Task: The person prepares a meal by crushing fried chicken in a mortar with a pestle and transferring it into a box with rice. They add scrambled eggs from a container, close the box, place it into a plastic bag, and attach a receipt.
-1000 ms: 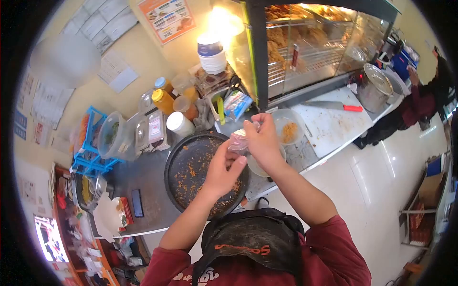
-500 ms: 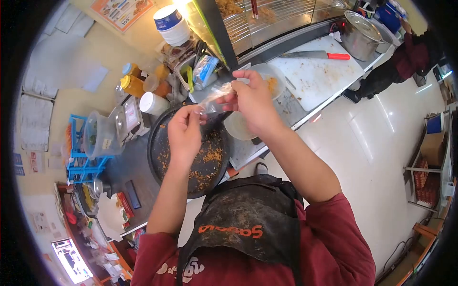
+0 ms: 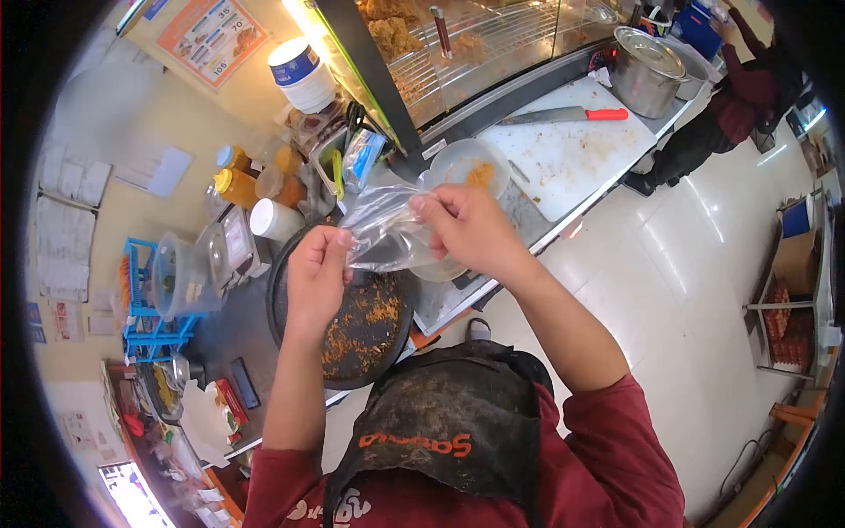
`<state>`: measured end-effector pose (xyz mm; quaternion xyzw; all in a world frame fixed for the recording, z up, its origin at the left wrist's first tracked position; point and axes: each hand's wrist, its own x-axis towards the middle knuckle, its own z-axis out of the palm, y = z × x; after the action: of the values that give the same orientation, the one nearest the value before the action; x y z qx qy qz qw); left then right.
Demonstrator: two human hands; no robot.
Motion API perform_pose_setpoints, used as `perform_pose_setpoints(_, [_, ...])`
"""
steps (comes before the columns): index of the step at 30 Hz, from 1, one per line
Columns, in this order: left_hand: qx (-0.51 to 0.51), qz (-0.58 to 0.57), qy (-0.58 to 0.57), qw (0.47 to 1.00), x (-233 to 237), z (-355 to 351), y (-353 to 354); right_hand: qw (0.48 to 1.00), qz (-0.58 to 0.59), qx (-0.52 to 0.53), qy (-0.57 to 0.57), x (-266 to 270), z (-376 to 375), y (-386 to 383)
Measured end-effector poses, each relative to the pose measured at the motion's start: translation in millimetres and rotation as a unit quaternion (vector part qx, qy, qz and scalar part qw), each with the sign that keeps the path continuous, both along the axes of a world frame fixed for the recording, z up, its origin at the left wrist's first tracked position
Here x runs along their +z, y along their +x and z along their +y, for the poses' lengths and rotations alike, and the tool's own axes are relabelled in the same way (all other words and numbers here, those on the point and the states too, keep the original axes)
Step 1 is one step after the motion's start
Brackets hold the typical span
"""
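Observation:
A clear plastic bag (image 3: 387, 231) is stretched between my two hands over the counter. My left hand (image 3: 319, 271) pinches its left edge between thumb and fingers. On the other side, my right hand (image 3: 471, 224) grips the bag with the thumb on top. Below them lies a round black tray (image 3: 365, 330) scattered with orange-brown crumbs. Just beyond my right hand stands a translucent bowl (image 3: 451, 158) with orange crumbs in it. A second pale bowl (image 3: 437, 269) is mostly hidden under my right hand and the bag.
A knife (image 3: 563, 115) with a red handle lies on the white cutting board (image 3: 585, 163). Behind are a metal pot (image 3: 647, 75) and a glass case of fried food (image 3: 392, 40). Sauce bottles (image 3: 236, 187) and a scale (image 3: 242, 242) stand left. Another person (image 3: 731, 114) is at upper right.
The bag, bunched and narrow before, is now spread wide between my hands. My hands have moved slightly lower in view, and the camera view has shifted a little.

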<state>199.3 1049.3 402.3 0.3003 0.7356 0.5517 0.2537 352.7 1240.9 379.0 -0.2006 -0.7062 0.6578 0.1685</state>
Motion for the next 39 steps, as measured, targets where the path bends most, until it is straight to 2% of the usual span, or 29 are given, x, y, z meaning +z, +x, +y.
perform_pose_setpoints(1, [0.0, 0.004, 0.0, 1.0, 3, 1, 4, 0.999, 0.005, -0.031, -0.017, 3, -1, -1])
perform_pose_setpoints(4, [-0.017, -0.005, 0.016, 1.0, 9, 2, 13, 0.997, 0.002, -0.054, 0.046, -4, 1, -13])
perform_pose_setpoints(7, [0.058, -0.027, -0.009, 0.998, 12, 4, 23, 0.985, 0.061, -0.121, 0.105, -11, -6, -24])
perform_pose_setpoints(9, [0.088, -0.013, 0.022, 0.996, -4, 7, 21, 0.967, 0.102, -0.213, 0.096, -9, -23, -30])
perform_pose_setpoints(11, [0.116, -0.008, 0.054, 0.992, -17, 8, 19, 0.951, 0.108, -0.265, 0.12, -10, -40, -32])
perform_pose_setpoints(13, [0.092, -0.024, 0.082, 0.992, -18, 5, 20, 0.941, 0.081, -0.277, 0.178, -15, -50, -29])
perform_pose_setpoints(15, [0.091, -0.058, 0.128, 0.986, -26, 6, 17, 0.935, 0.096, -0.171, 0.296, -24, -48, -23])
perform_pose_setpoints(16, [0.08, -0.154, 0.167, 0.97, -27, 4, 14, 0.922, 0.103, -0.119, 0.354, -29, -47, -21])
perform_pose_setpoints(19, [0.054, -0.208, 0.173, 0.961, -34, -4, 8, 0.947, 0.099, -0.061, 0.299, -36, -51, -19])
perform_pose_setpoints(22, [0.044, -0.234, 0.165, 0.957, -39, -7, 6, 0.989, 0.061, -0.121, 0.065, -21, -61, -20])
perform_pose_setpoints(25, [0.047, -0.244, 0.135, 0.959, -39, -7, 13, 0.992, 0.047, -0.098, 0.058, -24, -61, -23])
perform_pose_setpoints(26, [0.002, -0.27, 0.146, 0.952, -36, -9, 15, 0.994, 0.047, -0.081, 0.056, -28, -62, -26])
perform_pose_setpoints(28, [-0.008, -0.346, 0.145, 0.927, -35, -13, 13, 0.996, 0.049, -0.048, 0.053, -35, -65, -31])
perform_pose_setpoints(29, [-0.013, -0.383, 0.144, 0.912, -34, -15, 12, 0.994, 0.042, -0.048, 0.088, -36, -66, -31])
perform_pose_setpoints(32, [0.029, -0.342, 0.062, 0.937, -30, -20, 8, 0.977, 0.036, -0.032, 0.208, -37, -66, -29])
perform_pose_setpoints(34, [0.029, -0.275, 0.054, 0.959, -35, -25, 4, 0.953, 0.047, -0.001, 0.298, -37, -67, -25])
perform_pose_setpoints(35, [0.028, -0.242, 0.049, 0.969, -37, -27, 2, 0.951, 0.05, -0.007, 0.306, -40, -70, -23])
perform_pose_setpoints(39, [0.063, -0.242, 0.076, 0.965, -38, -32, 1, 0.936, 0.067, -0.026, 0.346, -44, -76, -23])
